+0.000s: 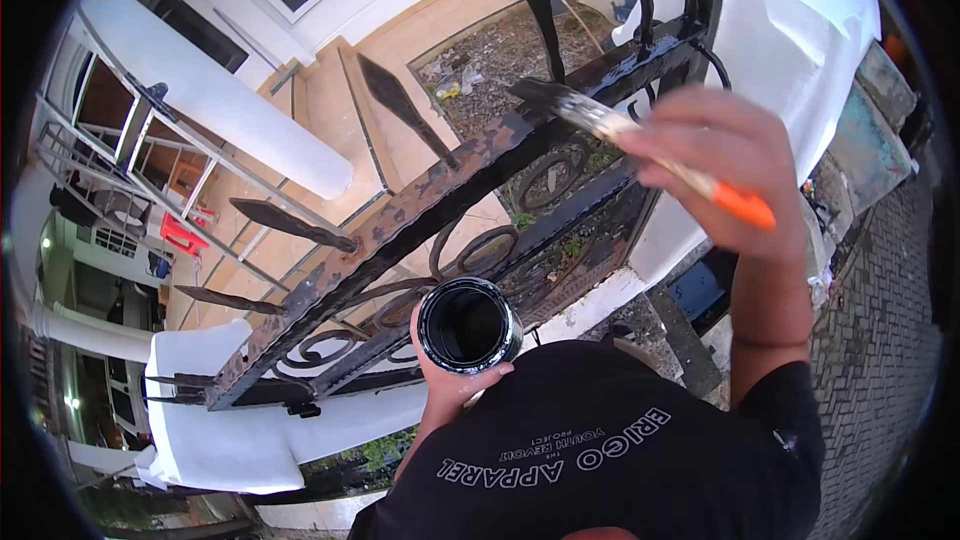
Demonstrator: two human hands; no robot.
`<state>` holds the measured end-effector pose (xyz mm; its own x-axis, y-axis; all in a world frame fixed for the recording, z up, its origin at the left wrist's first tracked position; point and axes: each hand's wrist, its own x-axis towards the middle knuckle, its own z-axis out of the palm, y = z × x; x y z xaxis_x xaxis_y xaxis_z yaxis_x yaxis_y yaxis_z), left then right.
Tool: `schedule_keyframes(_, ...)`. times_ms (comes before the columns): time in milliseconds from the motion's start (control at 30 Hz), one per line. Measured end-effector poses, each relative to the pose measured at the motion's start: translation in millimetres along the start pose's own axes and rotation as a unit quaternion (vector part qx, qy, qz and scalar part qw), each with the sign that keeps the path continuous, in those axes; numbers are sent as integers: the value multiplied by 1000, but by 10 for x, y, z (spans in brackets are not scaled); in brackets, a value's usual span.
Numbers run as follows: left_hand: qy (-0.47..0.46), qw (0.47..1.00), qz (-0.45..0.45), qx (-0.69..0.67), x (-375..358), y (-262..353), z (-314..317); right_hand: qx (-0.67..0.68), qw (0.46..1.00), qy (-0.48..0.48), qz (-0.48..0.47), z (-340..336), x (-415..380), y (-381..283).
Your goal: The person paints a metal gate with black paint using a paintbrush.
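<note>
My right hand grips a paintbrush with an orange handle; its black-tipped bristles rest on the top rail of a wrought-iron fence. The rail looks glossy black near the brush and rusty and flaking further left. My left hand holds an open can of black paint close to my chest, just in front of the fence's scrollwork. I wear a black T-shirt with white lettering.
White masonry pillars and a low white wall carry the fence, which has spear-shaped spikes on top. Beyond lie a gravel bed, a tiled porch and a white house. Brick paving is at right.
</note>
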<state>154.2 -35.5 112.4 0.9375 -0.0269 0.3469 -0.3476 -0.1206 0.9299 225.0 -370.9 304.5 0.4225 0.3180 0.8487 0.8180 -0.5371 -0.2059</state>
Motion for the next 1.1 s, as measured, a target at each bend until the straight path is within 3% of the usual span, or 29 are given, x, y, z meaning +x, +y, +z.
schedule_keyframes(100, -19, 1000, 0, -5, -22, -48, -50, 8, 995, -87, -52, 7, 257, 183)
schedule_keyframes(167, -22, 1000, 7, -20, -11, -55, -62, 40, 976, -203, -63, -90, 388, 154)
schedule_keyframes(267, -28, 999, 13, -27, -17, -62, -80, 31, 967, -247, -48, -320, 512, 28)
schedule_keyframes(400, -38, 997, -1, -74, -18, -79, -14, 25, 974, -201, -98, -132, 671, 82)
schedule_keyframes(533, -44, 997, 18, -58, -10, -131, -16, 36, 955, -283, -79, -213, 605, 9)
schedule_keyframes(600, -43, 998, 18, -53, -10, -109, -4, 81, 953, -277, -96, -365, 527, -14)
schedule_keyframes(667, -49, 997, 25, -46, 27, -89, -10, 26, 966, -256, -28, -543, 416, -186)
schedule_keyframes(733, -52, 998, 23, -41, 54, -62, 25, 27, 974, -222, -28, -547, 242, -206)
schedule_keyframes(800, -59, 997, 21, -39, 96, -35, 99, 165, 980, -24, 113, -434, -67, -175)
schedule_keyframes(833, -76, 995, 13, -56, 130, -21, 133, 249, 936, 101, 229, -255, -243, -210)
schedule_keyframes(933, -74, 996, 52, -28, 251, 110, 297, 409, 829, 234, 301, 61, -536, 4)
schedule_keyframes(1100, -84, 993, 79, -9, 401, 203, 488, 503, 756, 222, 356, 398, -818, -33)
